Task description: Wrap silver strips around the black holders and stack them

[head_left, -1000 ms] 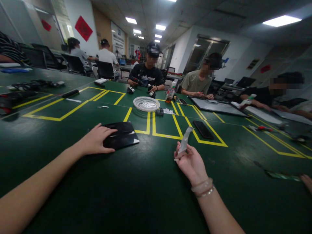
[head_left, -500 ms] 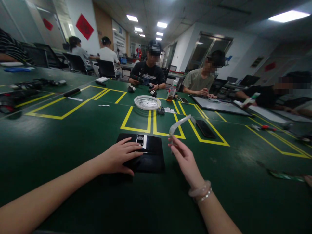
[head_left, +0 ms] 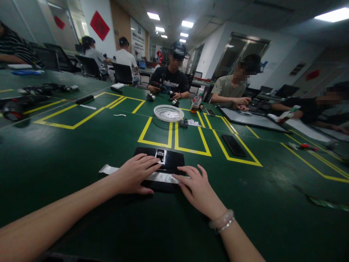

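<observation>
A black rectangular plate (head_left: 164, 186) with a silver-edged square opening near its far edge lies flat on the green table. Across it runs a white flat strip (head_left: 160, 177) that looks like a ribbon cable; its left end sticks out past the plate onto the table. My left hand (head_left: 136, 173) rests over the plate and strip, fingers stretched out, hiding part of both. At the plate's right side, my right hand (head_left: 197, 187) has thumb and index finger on the right part of the strip, with its other fingers raised.
Beyond the plate, yellow tape (head_left: 193, 151) marks boxes on the table. Farther off are a white round basket (head_left: 169, 113), a black phone (head_left: 233, 145), a bottle (head_left: 195, 103) and dark tools (head_left: 24, 103) at left. Several people sit around the table.
My right hand has brought the strip down and left, from the air right of the plate to lying across it. My left hand stays on the plate. The view has shifted slightly.
</observation>
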A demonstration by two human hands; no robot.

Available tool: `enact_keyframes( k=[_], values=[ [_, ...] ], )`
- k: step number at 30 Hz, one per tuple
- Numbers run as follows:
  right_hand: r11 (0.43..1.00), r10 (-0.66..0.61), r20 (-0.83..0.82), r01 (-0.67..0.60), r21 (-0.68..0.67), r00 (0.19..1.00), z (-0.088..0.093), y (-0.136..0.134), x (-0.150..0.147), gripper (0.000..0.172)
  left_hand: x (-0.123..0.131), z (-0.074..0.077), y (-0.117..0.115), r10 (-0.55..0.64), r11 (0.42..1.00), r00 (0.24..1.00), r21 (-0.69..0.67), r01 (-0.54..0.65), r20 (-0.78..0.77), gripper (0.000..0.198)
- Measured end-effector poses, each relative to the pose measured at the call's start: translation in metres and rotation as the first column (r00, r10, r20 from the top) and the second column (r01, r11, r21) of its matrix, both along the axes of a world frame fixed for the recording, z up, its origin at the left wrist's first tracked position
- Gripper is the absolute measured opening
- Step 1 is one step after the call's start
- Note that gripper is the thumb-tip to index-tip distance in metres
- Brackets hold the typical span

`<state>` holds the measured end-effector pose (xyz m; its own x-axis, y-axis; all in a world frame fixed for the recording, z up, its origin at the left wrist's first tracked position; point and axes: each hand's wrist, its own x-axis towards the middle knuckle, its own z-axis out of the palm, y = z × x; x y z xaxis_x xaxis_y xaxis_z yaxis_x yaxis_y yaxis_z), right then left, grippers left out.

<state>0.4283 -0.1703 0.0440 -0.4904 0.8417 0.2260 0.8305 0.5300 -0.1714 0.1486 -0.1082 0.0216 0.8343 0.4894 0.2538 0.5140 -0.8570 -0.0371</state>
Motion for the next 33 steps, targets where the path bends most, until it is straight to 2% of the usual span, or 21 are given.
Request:
enact_keyframes(
  k=[1,3,9,14,18,21,24,27,31,32,33],
  values=[
    [1.0,-0.011,-0.014,0.012,0.017,1.0,0.0,0.001,0.001,0.036,-0.001,-0.002,0.003,0.033,0.999,0.999,-0.034,-0.034,-0.011,0.084],
    [0.998,-0.042,-0.038,0.044,0.046,0.998,0.0,0.003,0.003,0.036,-0.004,-0.004,0.006,0.049,0.995,0.999,-0.088,-0.051,-0.022,0.093],
    [0.986,-0.131,-0.095,0.139,0.087,0.987,-0.002,0.007,0.008,0.031,0.001,-0.001,0.009,0.015,0.988,1.0,-0.154,-0.018,-0.017,0.092],
    [0.987,-0.093,-0.167,0.113,0.116,0.982,-0.003,0.008,0.007,0.031,0.001,0.007,0.009,0.031,0.981,0.998,-0.194,-0.02,0.052,0.095],
    [0.992,0.014,-0.181,0.009,0.126,0.983,0.003,0.006,0.003,0.03,-0.016,0.011,0.017,0.124,0.977,0.99,-0.18,-0.109,0.069,0.09],
    [0.998,0.059,-0.151,-0.053,0.041,0.987,0.005,0.003,0.001,0.029,-0.036,0.014,0.029,0.217,0.969,0.972,-0.14,-0.204,0.088,0.086],
    [0.997,0.053,-0.115,-0.058,-0.042,0.992,0.003,0.001,0.0,0.027,-0.063,0.019,0.046,0.322,0.946,0.941,-0.079,-0.315,0.103,0.082],
    [0.996,0.035,-0.094,-0.043,-0.079,0.995,0.0,0.002,0.002,0.025,-0.103,0.025,0.063,0.493,0.869,0.862,-0.019,-0.494,0.12,0.081],
    [0.99,0.016,-0.043,-0.022,-0.136,0.999,-0.001,0.003,0.004,0.024,-0.163,0.034,0.074,0.766,0.634,0.625,-0.013,-0.773,0.148,0.088],
    [0.99,0.013,-0.036,-0.018,-0.142,0.999,-0.001,0.003,0.004,0.024,-0.175,0.036,0.074,0.791,0.605,0.592,-0.052,-0.794,0.155,0.089],
    [0.989,0.011,-0.033,-0.016,-0.144,0.999,-0.001,0.002,0.004,0.023,-0.185,0.037,0.072,0.793,0.606,0.59,-0.105,-0.788,0.152,0.089]
  ],
)
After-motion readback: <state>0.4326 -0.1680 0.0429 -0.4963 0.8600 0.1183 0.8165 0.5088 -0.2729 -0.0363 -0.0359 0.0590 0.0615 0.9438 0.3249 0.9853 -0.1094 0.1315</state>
